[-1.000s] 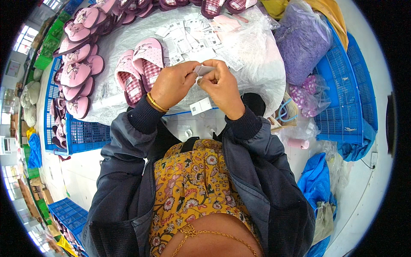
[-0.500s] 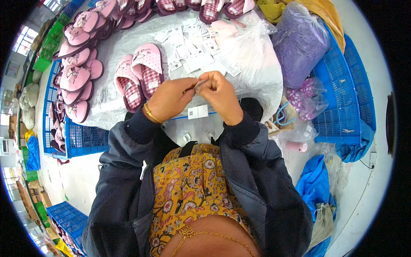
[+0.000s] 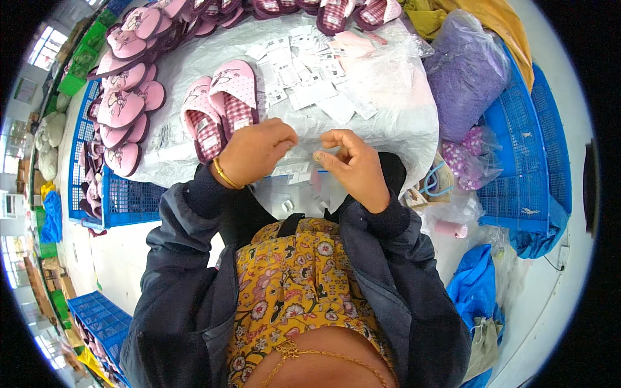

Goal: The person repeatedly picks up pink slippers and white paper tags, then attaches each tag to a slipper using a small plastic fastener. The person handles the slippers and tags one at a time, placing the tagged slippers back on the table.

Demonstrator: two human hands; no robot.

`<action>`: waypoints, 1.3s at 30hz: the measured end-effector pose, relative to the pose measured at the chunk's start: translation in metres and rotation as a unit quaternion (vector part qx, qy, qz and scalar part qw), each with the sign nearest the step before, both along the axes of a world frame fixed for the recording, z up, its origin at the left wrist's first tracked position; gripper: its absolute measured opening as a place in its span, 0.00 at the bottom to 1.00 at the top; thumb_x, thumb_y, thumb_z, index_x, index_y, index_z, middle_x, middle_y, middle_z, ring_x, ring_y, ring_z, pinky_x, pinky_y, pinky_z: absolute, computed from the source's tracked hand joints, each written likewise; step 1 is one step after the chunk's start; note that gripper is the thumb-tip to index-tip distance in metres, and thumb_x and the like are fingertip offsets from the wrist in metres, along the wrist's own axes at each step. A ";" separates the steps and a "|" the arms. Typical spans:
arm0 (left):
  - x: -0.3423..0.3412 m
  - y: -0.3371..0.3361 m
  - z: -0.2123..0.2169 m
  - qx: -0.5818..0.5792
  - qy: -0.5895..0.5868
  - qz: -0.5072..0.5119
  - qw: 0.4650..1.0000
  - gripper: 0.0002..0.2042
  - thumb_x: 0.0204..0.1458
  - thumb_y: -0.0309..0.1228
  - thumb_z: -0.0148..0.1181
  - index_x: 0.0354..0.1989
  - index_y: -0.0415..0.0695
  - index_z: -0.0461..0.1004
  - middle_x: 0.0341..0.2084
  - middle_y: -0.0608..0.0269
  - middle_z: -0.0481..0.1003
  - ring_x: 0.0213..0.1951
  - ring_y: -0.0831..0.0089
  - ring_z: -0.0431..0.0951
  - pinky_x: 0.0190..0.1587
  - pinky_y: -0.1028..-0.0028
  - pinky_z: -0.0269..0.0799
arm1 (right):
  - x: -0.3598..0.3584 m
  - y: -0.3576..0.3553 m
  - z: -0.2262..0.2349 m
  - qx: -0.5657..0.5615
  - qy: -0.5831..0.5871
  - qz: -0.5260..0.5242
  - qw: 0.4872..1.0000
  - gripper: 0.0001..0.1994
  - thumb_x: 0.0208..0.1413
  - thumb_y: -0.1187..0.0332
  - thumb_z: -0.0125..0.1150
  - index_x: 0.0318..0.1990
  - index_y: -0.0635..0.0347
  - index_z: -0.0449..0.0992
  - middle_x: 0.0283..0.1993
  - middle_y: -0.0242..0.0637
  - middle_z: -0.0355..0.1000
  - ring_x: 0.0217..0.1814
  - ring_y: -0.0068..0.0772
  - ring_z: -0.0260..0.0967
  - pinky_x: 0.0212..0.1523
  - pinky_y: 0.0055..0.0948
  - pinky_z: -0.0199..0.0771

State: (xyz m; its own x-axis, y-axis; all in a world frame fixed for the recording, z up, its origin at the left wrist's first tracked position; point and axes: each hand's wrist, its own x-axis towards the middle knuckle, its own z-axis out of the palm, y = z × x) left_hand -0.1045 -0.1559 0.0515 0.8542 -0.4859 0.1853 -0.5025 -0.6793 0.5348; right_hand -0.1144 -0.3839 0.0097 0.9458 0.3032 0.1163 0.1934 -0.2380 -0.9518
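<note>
My left hand [image 3: 255,152], with a gold bangle at the wrist, is curled into a fist at the near edge of the plastic-covered table [image 3: 401,110]. My right hand [image 3: 352,165] is a little to its right, thumb and forefinger pinched together. A small gap separates the two hands. Whether either one holds anything is too small to tell. A white paper tag [image 3: 291,171] lies just below the hands. A pair of pink checked slippers [image 3: 220,110] sits just beyond my left hand. Loose white tags [image 3: 304,71] are scattered farther back.
Several pink slippers [image 3: 123,97] are stacked at the left, and more line the far edge. Blue plastic crates [image 3: 524,155] stand at the right, with a purple bag [image 3: 466,71] and a bag of small purple items [image 3: 475,158]. Another blue crate [image 3: 97,317] is at lower left.
My hands were pressed together on a small white piece. They have dropped slightly toward me and come apart.
</note>
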 end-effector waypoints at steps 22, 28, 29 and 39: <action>0.126 0.036 -0.049 0.299 -0.077 0.046 0.950 0.17 0.49 0.31 0.58 0.49 0.58 0.77 0.50 0.66 0.74 0.54 0.62 0.71 0.54 0.60 0.65 | 0.003 0.002 -0.033 0.107 0.115 0.051 0.986 0.10 0.61 0.67 0.61 0.42 0.66 0.77 0.34 0.29 0.76 0.34 0.15 0.66 0.37 0.21 0.68; 0.145 0.048 -0.046 0.271 -0.031 -0.010 0.962 0.15 0.45 0.32 0.62 0.45 0.54 0.75 0.45 0.62 0.73 0.52 0.59 0.71 0.52 0.59 0.66 | 0.000 0.007 -0.029 0.118 0.133 0.048 0.983 0.10 0.61 0.67 0.61 0.43 0.66 0.76 0.34 0.29 0.75 0.34 0.15 0.64 0.37 0.20 0.67; 0.147 0.049 -0.045 0.261 -0.032 -0.023 0.964 0.15 0.44 0.32 0.62 0.44 0.53 0.75 0.45 0.61 0.73 0.51 0.58 0.71 0.51 0.60 0.67 | 0.000 0.007 -0.030 0.118 0.134 0.049 0.983 0.10 0.61 0.67 0.61 0.43 0.66 0.76 0.34 0.29 0.75 0.34 0.15 0.64 0.37 0.20 0.67; 0.170 0.063 -0.049 0.213 0.000 -0.105 0.971 0.09 0.44 0.34 0.62 0.35 0.51 0.74 0.39 0.59 0.72 0.46 0.57 0.73 0.46 0.61 0.69 | -0.004 0.004 -0.028 0.115 0.128 0.037 0.984 0.09 0.61 0.68 0.61 0.42 0.65 0.75 0.34 0.27 0.73 0.34 0.15 0.63 0.36 0.20 0.66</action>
State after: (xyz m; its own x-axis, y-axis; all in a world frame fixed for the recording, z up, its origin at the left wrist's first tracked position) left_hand 0.0658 -0.0932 0.0026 0.7283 -0.6816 -0.0711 -0.6534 -0.7220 0.2275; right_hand -0.1184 -0.3798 -0.0185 0.9295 0.3657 -0.0482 -0.0502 -0.0040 -0.9987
